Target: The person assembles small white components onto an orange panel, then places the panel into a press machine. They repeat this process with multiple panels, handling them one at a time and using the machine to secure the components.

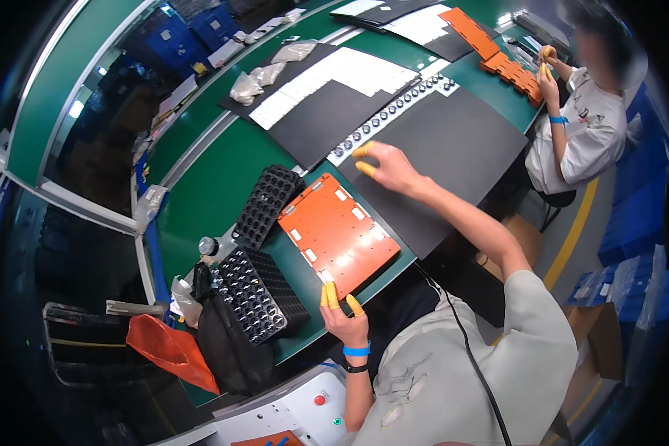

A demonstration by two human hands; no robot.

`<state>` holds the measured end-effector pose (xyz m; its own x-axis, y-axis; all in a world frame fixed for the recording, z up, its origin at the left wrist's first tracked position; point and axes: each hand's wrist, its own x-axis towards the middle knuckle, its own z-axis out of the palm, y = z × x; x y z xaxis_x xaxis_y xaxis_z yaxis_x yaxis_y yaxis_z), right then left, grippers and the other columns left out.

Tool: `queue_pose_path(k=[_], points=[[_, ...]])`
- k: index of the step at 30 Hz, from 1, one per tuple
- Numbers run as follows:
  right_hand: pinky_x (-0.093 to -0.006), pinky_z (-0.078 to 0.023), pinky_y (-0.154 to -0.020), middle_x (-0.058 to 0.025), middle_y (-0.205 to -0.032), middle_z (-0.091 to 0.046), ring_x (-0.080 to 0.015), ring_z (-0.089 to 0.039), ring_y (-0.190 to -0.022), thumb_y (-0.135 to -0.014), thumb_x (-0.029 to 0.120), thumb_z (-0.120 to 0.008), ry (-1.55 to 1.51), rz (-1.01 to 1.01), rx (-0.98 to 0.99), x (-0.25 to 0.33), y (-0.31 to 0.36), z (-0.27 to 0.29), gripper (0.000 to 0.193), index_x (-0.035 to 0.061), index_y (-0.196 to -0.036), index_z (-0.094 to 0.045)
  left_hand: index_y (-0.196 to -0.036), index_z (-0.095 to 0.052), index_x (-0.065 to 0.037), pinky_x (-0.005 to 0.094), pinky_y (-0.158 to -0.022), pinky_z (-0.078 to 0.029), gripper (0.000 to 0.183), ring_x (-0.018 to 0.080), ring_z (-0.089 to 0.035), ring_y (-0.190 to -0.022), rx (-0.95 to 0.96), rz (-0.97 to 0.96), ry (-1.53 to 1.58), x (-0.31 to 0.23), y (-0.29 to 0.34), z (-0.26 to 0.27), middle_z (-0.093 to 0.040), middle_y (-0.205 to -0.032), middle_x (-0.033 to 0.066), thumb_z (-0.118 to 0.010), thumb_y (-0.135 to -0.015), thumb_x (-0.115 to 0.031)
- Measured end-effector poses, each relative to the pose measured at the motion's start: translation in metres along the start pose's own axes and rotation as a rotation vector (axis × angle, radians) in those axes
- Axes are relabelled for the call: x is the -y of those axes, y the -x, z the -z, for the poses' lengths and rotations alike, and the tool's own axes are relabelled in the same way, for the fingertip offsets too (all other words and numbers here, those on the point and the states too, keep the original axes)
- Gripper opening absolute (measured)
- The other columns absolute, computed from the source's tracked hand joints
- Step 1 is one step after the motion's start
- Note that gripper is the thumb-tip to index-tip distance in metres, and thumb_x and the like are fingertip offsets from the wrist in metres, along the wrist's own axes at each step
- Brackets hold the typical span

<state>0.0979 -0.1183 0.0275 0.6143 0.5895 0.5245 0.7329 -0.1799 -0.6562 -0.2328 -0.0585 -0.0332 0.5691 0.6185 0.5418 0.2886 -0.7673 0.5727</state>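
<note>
At the lower corner of a flat orange plate is my left hand, its fingertips in yellow covers. Its fingers and thumb close around the plate's edge. My right hand reaches across a dark grey board, thumb and forefinger apart and nothing visible between them. Just beyond its fingertips runs a white strip with a row of round black parts. Left of the orange plate lies a black tray with round pockets. Nearer me stands a black rack with shiny round tops in its cells.
White sheets on a dark board and small clear bags lie farther back. A red-orange bag and a black bag are at the lower left. Another person works at right beside orange pieces. A black cable crosses my shirt.
</note>
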Motion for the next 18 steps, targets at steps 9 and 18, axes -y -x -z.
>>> queue_pose_path(k=[9, 18], points=[[-0.0406, -0.045, -0.086, -0.0131, -0.103, -0.056, -0.0297, -0.055, -0.098, -0.089, 0.038, -0.067, 0.588, 0.544, 0.294, -0.076, -0.088, -0.036, 0.035, 0.0064, -0.105, -0.063, -0.129, -0.061, 0.001, 0.0472, -0.093, -0.049, 0.039, 0.0432, -0.06, -0.109, -0.028, 0.021, -0.014, -0.005, -0.002, -0.001, -0.062, -0.123, 0.023, -0.061, -0.092, -0.013], [-0.0362, -0.045, -0.082, -0.0064, -0.09, -0.061, -0.024, -0.058, -0.091, -0.095, 0.039, -0.059, 0.676, 0.769, 0.491, -0.103, -0.11, -0.049, 0.03, 0.0094, -0.1, -0.057, -0.13, -0.06, -0.001, 0.0457, -0.091, -0.051, 0.043, 0.0408, -0.06, -0.108, -0.034, 0.004, -0.039, -0.002, 0.0, -0.002, -0.062, -0.125, 0.0202, -0.064, -0.089, -0.014]])
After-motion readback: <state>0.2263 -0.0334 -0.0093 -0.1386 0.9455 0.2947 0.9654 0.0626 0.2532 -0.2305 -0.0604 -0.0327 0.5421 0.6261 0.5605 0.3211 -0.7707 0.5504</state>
